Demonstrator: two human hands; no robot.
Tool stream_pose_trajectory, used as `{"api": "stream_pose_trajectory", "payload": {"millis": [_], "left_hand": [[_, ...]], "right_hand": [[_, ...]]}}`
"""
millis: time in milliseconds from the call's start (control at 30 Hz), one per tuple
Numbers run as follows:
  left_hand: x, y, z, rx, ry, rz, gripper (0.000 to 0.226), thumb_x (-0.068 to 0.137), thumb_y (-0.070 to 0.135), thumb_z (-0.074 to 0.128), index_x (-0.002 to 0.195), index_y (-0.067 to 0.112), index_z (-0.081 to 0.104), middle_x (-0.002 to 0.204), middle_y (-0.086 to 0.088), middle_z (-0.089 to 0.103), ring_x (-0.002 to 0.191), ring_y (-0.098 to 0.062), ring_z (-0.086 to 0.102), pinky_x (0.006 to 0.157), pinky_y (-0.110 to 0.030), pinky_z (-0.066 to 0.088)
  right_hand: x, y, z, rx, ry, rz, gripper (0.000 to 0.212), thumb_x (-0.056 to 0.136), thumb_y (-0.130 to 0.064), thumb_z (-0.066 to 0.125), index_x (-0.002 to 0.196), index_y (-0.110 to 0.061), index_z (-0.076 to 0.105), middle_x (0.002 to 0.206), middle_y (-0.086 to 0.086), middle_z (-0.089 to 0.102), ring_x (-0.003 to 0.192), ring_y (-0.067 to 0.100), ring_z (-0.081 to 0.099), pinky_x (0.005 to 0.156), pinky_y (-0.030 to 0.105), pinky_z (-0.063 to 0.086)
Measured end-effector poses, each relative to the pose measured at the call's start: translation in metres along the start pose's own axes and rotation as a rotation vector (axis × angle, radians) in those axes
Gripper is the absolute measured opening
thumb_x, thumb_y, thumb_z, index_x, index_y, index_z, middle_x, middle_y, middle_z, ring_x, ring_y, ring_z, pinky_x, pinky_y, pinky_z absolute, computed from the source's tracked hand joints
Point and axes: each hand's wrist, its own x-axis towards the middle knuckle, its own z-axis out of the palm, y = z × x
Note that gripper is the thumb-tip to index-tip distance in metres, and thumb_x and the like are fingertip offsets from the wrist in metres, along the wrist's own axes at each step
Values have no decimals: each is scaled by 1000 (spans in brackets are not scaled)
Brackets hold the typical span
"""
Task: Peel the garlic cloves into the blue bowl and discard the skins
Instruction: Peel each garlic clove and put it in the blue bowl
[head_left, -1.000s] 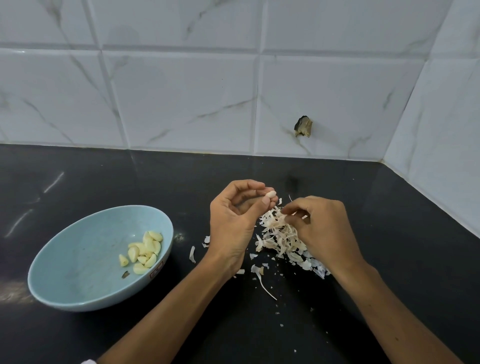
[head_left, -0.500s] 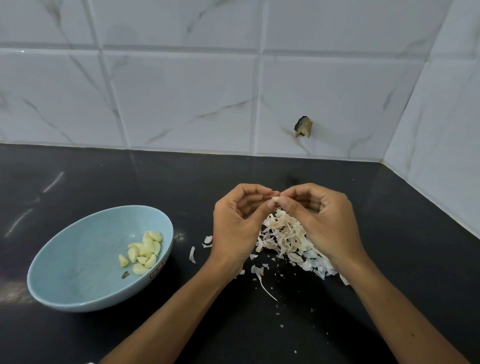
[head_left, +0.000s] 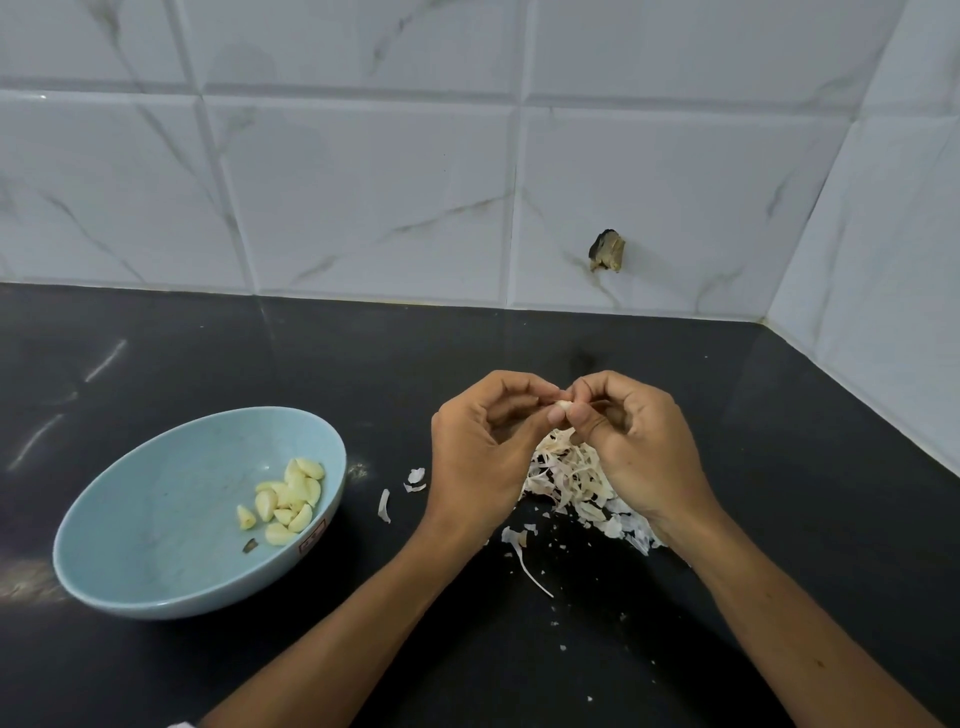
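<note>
A small pale garlic clove (head_left: 562, 404) is pinched between the fingertips of my left hand (head_left: 480, 457) and my right hand (head_left: 639, 447), which meet above the counter. Only a sliver of the clove shows between the fingers. Directly below the hands lies a pile of papery garlic skins (head_left: 566, 475), partly hidden by my right hand. To the left stands the blue bowl (head_left: 156, 519), tilted, with several peeled yellowish cloves (head_left: 285, 501) gathered at its right side.
Loose skin scraps (head_left: 415, 480) and a thin strip (head_left: 535, 571) are scattered on the black counter (head_left: 208, 353). White marble tiles form the back and right walls, with a broken hole (head_left: 607, 251) in the back tile.
My right hand has risen from the skin pile to meet my left hand, and both now pinch the clove together. The bowl has not moved.
</note>
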Motion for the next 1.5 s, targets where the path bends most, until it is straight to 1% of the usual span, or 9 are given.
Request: {"api": "stream_pose_trajectory", "payload": {"millis": [233,533,700,767,900,1067,1233,1400,1500], "left_hand": [[-4,-7,0,218,32,123,14,86,1,78,98,6,74,91,-1,79,88,-11,77,80,-28,62],[-7,-7,1,376,76,246,18,85,-2,79,101,4,74,91,3,78,86,-2,75,80,-20,60],[-6,-8,2,407,126,254,17,85,-3,79,99,6,75,89,3,77,84,-2,74,78,-19,59],[-5,-8,2,406,136,250,18,85,-3,79,99,6,75,89,4,76,84,-2,74,78,-18,59],[-3,-4,2,260,95,98,15,86,0,80,98,6,76,90,1,78,86,-10,76,80,-25,61],[-1,2,2,-119,93,-202,9,92,-3,69,97,3,75,91,-11,77,87,-26,77,86,-40,62],[2,5,-2,-238,129,-325,11,83,3,79,93,1,73,86,-10,75,81,-24,74,86,-40,62],[3,6,-1,-302,155,-404,12,83,1,78,95,2,74,85,-7,74,79,-19,73,80,-31,61],[4,4,-1,-296,188,-438,11,85,4,77,95,3,74,86,-8,74,80,-18,71,82,-33,61]], "right_hand": [[-3,0,4,-106,-12,-57,20,92,0,66,79,-14,60,78,-6,68,72,8,65,66,25,53],[-6,7,13,-287,145,-273,22,86,8,67,79,-11,58,85,-5,61,78,13,59,67,33,48],[-8,2,18,-343,178,-366,23,83,13,65,81,-9,59,101,-3,57,88,4,58,70,16,48],[-10,1,18,-366,176,-387,23,83,13,65,81,-9,59,105,-4,53,90,2,56,71,14,48],[-7,1,16,-371,220,-386,21,85,10,67,81,-9,60,104,-6,50,90,-1,53,75,7,42],[-6,4,13,-406,174,-381,26,84,17,63,81,-9,60,108,-5,50,94,-2,54,76,5,43],[-7,3,14,-393,110,-392,28,87,13,61,83,-15,59,114,-9,46,97,-5,55,73,20,57],[-7,3,15,-395,100,-401,26,87,9,65,83,-17,60,113,-10,48,102,0,55,76,15,53],[-10,2,19,-383,46,-408,26,86,10,63,84,-15,59,112,-10,48,104,7,57,73,24,58]]}}
